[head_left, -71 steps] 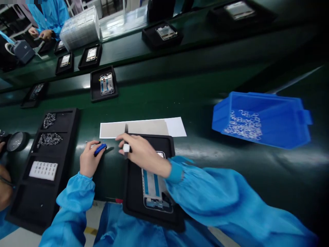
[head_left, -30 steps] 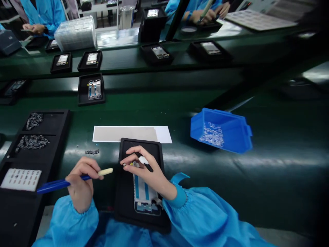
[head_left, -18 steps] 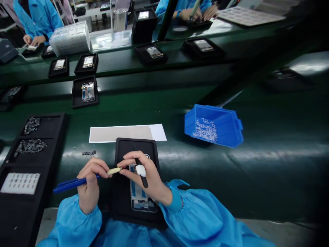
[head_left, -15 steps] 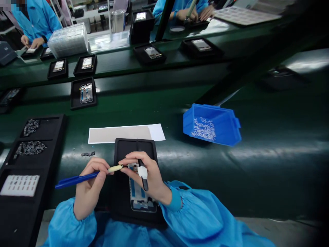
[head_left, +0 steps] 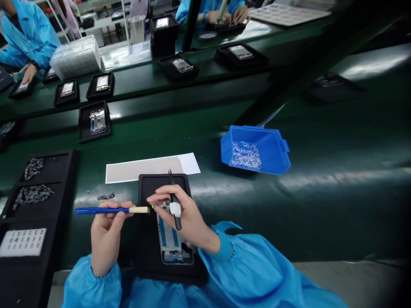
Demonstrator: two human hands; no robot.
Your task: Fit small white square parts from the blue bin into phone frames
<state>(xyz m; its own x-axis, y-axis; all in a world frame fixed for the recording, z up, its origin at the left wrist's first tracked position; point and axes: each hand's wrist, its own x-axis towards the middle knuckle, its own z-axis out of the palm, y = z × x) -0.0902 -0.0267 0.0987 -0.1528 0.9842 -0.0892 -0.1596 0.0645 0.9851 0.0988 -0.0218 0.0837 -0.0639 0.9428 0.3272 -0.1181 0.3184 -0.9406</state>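
My left hand [head_left: 107,235] is closed round a blue pen-shaped tool [head_left: 99,210] with a cream end, held level and pointing right. A small dark piece shows at its end. Close by, my right hand [head_left: 184,214] has black tweezers [head_left: 177,221], wrapped in white, resting across it with the tips pointing away from me. A tiny yellow-green thing [head_left: 153,206] shows at its thumb and fingertips, too small to name. Under that hand, an opened phone frame [head_left: 176,256] with blue strips lies in a black tray [head_left: 147,256]; its upper part is partly hidden.
Left stands a black compartment tray [head_left: 64,188] with small dark parts and a white sheet. Beyond my hands lies a paper strip [head_left: 144,169]; right of it, a blue bin [head_left: 272,149] holds white pieces. Trays with phones [head_left: 98,121] line the far bench, where two co-workers' hands work.
The blue tool has swung from slanting to level, and its end has come apart slightly from my right fingertips. The whole view has shifted a little.
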